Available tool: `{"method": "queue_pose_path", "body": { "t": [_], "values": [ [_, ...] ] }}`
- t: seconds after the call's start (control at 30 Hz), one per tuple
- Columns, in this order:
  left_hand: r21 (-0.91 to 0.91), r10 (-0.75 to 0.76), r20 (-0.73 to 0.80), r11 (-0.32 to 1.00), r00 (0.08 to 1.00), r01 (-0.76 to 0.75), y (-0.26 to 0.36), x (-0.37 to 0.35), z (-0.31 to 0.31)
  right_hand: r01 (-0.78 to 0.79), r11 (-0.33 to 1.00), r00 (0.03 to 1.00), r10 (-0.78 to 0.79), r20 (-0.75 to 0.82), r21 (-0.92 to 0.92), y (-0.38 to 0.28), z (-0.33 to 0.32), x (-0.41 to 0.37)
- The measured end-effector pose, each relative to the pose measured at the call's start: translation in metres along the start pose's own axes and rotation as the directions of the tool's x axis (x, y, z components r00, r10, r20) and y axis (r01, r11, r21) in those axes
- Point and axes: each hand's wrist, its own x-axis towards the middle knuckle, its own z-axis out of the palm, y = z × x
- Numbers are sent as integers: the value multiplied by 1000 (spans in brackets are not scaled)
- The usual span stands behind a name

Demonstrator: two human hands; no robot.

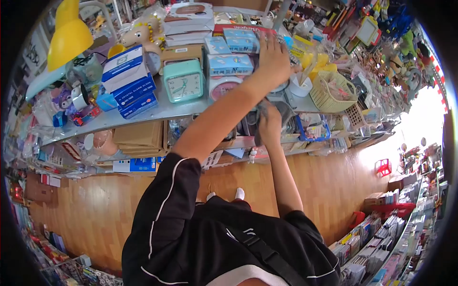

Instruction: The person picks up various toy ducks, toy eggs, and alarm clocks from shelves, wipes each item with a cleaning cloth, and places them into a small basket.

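Observation:
My left hand [274, 62] reaches over the shelf, fingers stretched out and slightly apart beside small light-blue boxes [241, 40]; their tips are blurred. Below it, my right hand [270, 123] is closed around a dark grey cloth [285, 112] at the shelf's front edge. To the left of my left forearm stands a mint-green square alarm clock [183, 81]. A round pink clock [223, 89] is partly hidden behind that forearm, under another light-blue box [230, 65]. A white cup-like holder [300, 86] stands right of my hands.
Blue-and-white alarm clock boxes [128, 81] are stacked on the left, near a yellow lamp [70, 40]. A cream woven basket [334, 93] sits on the right. Lower shelves hold brown paper bags [138, 137] and a blue tray [312, 131]. Book racks [372, 238] stand behind, across the wooden floor [324, 181].

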Motion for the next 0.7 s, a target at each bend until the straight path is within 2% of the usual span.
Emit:
{"method": "queue_pose_path", "body": {
  "t": [0.03,0.1,0.17,0.23,0.27,0.3,0.37,0.47,0.6,0.7],
  "values": [
    [10,-9,-12,1000,1000,9,-3,-11,-15,-189,954,979,200,-24,232,-1,-6,-1],
    [-85,71,-51,994,996,-75,-23,-41,-51,-335,808,889,441,-121,484,20,-6,-9],
    [-2,-25,79,1000,997,25,-49,-69,-69,-281,496,848,529,-30,822,5,-29,-16],
    [2,3,17,1000,1000,-3,-68,-89,-62,-180,316,833,552,-27,932,16,-29,-20],
    [-6,24,-39,1000,999,-25,-71,-97,-56,-141,198,820,573,2,970,17,-28,-24],
    [0,24,-30,1000,999,-24,-71,-98,-51,-145,188,818,575,11,971,14,-26,-25],
    [54,40,-187,998,982,-30,-64,-95,-44,-167,106,810,581,75,980,7,-27,-26],
    [1,12,-156,1000,988,-12,-55,-91,-51,-207,63,764,634,121,976,4,-23,-25],
    [16,-100,-167,994,981,104,-32,-77,-47,-181,8,775,617,138,983,5,-26,-20],
    [22,-176,-122,983,977,180,-22,-63,-40,-170,-42,799,578,163,985,15,-30,-17]
  ]
}}
